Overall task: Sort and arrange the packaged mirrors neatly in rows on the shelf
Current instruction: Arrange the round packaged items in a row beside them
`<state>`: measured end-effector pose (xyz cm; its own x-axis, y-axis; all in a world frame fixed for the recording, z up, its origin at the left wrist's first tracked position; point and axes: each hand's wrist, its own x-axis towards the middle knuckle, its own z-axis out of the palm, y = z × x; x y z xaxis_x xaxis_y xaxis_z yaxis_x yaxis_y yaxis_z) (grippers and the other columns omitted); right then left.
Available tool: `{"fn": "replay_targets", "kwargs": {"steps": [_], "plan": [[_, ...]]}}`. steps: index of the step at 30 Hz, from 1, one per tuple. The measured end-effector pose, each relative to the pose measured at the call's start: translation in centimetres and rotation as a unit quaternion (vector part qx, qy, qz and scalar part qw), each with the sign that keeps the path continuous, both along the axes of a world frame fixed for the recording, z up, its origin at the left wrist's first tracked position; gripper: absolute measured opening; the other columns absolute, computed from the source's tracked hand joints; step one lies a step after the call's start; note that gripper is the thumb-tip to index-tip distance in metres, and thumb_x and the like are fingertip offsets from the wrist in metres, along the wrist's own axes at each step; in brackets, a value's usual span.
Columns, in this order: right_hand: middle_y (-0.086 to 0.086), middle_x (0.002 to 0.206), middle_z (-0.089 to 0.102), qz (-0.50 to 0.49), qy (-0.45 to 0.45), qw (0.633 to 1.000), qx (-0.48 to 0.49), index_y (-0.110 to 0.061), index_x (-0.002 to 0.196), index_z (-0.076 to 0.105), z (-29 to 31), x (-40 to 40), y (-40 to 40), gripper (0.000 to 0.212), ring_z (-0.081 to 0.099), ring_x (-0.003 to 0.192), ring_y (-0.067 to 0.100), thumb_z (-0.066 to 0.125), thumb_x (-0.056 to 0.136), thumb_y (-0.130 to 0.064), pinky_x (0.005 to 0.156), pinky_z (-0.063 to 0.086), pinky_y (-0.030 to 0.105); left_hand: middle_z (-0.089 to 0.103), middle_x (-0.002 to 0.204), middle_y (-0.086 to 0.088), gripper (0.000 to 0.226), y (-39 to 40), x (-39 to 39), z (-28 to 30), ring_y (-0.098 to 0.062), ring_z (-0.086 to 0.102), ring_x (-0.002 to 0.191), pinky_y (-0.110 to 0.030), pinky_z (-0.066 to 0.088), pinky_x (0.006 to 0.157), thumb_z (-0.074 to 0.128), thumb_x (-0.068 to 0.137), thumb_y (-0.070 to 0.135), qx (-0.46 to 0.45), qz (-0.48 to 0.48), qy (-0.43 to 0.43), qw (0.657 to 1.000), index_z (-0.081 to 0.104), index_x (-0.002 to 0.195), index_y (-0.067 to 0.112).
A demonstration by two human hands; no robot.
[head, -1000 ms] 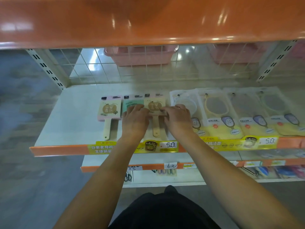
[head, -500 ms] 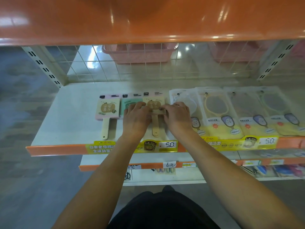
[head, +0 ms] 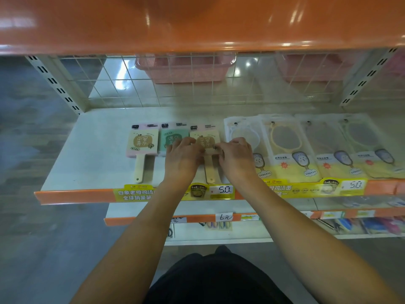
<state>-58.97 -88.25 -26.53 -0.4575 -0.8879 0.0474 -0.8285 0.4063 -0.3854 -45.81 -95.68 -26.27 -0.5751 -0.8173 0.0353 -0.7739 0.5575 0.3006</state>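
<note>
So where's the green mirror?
In the head view the green mirror lies flat on the white shelf, left of centre, between two beige mirrors, with the left hand partly over it.

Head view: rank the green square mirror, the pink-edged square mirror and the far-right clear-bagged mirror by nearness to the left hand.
1. Green square mirror: partly under the left hand.
2. Pink-edged square mirror: just to the hand's left, at the row's end.
3. Far-right clear-bagged mirror: beyond the right hand, at the shelf's right end.
</note>
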Motion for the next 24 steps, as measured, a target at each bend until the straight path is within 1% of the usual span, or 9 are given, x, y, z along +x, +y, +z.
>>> {"fn": "replay_targets", "kwargs": {"steps": [3, 6, 8, 10, 11, 14, 17, 20, 24], "plan": [[0.004, 0.105, 0.062, -0.004, 0.010, 1.000, -0.006, -0.027, 0.126, 0.063, -0.6, -0.1, 0.2, 0.037, 0.039, 0.123, 0.025, 0.050, 0.093, -0.014, 0.099, 0.035, 0.034, 0.053, 0.132, 0.001, 0.025, 0.2, -0.2, -0.1, -0.028, 0.042, 0.125, -0.037, 0.031, 0.097, 0.057, 0.090, 0.028, -0.001, -0.003, 0.006, 1.000, 0.068, 0.112, 0.028], [0.001, 0.097, 0.068, 0.004, 0.039, 0.999, -0.019, -0.024, 0.124, 0.064, -0.9, -0.2, 0.5, 0.036, 0.041, 0.119, 0.024, 0.053, 0.092, -0.014, 0.098, 0.034, 0.034, 0.055, 0.130, 0.004, 0.023, 0.2, -0.2, -0.2, -0.028, 0.043, 0.124, -0.038, 0.033, 0.097, 0.058, 0.090, 0.028, -0.009, -0.007, 0.012, 1.000, 0.068, 0.110, 0.028], [0.001, 0.097, 0.069, 0.006, 0.043, 0.999, -0.024, -0.023, 0.123, 0.065, -1.0, -0.2, 0.5, 0.035, 0.042, 0.118, 0.024, 0.054, 0.091, -0.016, 0.098, 0.034, 0.035, 0.056, 0.129, 0.005, 0.022, 0.3, -0.2, -0.2, -0.027, 0.044, 0.124, -0.038, 0.033, 0.097, 0.058, 0.090, 0.028, -0.015, -0.006, 0.012, 1.000, 0.067, 0.110, 0.028], [0.000, 0.103, 0.069, 0.013, 0.049, 0.999, -0.015, -0.023, 0.123, 0.064, -1.0, -0.2, 0.6, 0.035, 0.043, 0.117, 0.026, 0.054, 0.090, -0.017, 0.098, 0.035, 0.037, 0.055, 0.128, 0.005, 0.024, 0.3, -0.2, -0.2, -0.027, 0.044, 0.124, -0.038, 0.033, 0.097, 0.057, 0.090, 0.027, -0.019, -0.003, 0.009, 1.000, 0.066, 0.112, 0.027], [0.001, 0.110, 0.066, 0.018, 0.053, 0.998, -0.008, -0.022, 0.123, 0.063, -1.1, -0.3, 0.6, 0.037, 0.042, 0.118, 0.027, 0.055, 0.087, -0.017, 0.098, 0.036, 0.038, 0.055, 0.128, 0.004, 0.026, 0.3, -0.2, -0.1, -0.027, 0.045, 0.123, -0.038, 0.033, 0.097, 0.058, 0.089, 0.027, -0.021, -0.002, 0.008, 1.000, 0.066, 0.114, 0.027], [0.005, 0.132, 0.049, 0.031, 0.034, 0.999, -0.022, -0.020, 0.131, 0.057, -0.7, -0.6, 0.6, 0.051, 0.038, 0.126, 0.030, 0.058, 0.081, -0.009, 0.104, 0.036, 0.041, 0.056, 0.128, 0.001, 0.033, 0.2, 0.0, -0.1, -0.027, 0.045, 0.124, -0.039, 0.033, 0.098, 0.063, 0.086, 0.028, -0.027, -0.004, 0.014, 1.000, 0.064, 0.119, 0.025], [0.002, 0.147, 0.041, 0.104, -0.004, 0.995, -0.011, -0.020, 0.140, 0.050, -0.2, -1.0, -0.1, 0.060, 0.034, 0.137, 0.024, 0.055, 0.083, -0.002, 0.112, 0.032, 0.040, 0.058, 0.125, 0.000, 0.030, 0.1, 0.2, -0.3, -0.028, 0.047, 0.123, -0.040, 0.034, 0.097, 0.064, 0.086, 0.028, -0.041, -0.010, 0.015, 0.999, 0.066, 0.116, 0.024], [0.000, 0.146, 0.047, 0.162, 0.002, 0.986, 0.025, -0.018, 0.137, 0.054, 0.0, -1.5, -0.5, 0.056, 0.041, 0.135, 0.023, 0.055, 0.083, -0.004, 0.111, 0.034, 0.040, 0.061, 0.121, -0.001, 0.024, 0.1, 0.3, -0.8, -0.030, 0.049, 0.119, -0.040, 0.036, 0.094, 0.064, 0.086, 0.027, -0.063, -0.016, 0.023, 0.998, 0.069, 0.110, 0.022], [-0.001, 0.144, 0.049, 0.162, 0.017, 0.986, 0.043, -0.019, 0.134, 0.056, 0.4, -1.9, -0.5, 0.052, 0.044, 0.132, 0.021, 0.059, 0.083, -0.008, 0.110, 0.035, 0.039, 0.063, 0.119, 0.001, 0.020, 0.1, 0.1, -1.1, -0.030, 0.051, 0.115, -0.040, 0.036, 0.092, 0.062, 0.088, 0.026, -0.070, -0.025, 0.033, 0.997, 0.071, 0.105, 0.022]]}}
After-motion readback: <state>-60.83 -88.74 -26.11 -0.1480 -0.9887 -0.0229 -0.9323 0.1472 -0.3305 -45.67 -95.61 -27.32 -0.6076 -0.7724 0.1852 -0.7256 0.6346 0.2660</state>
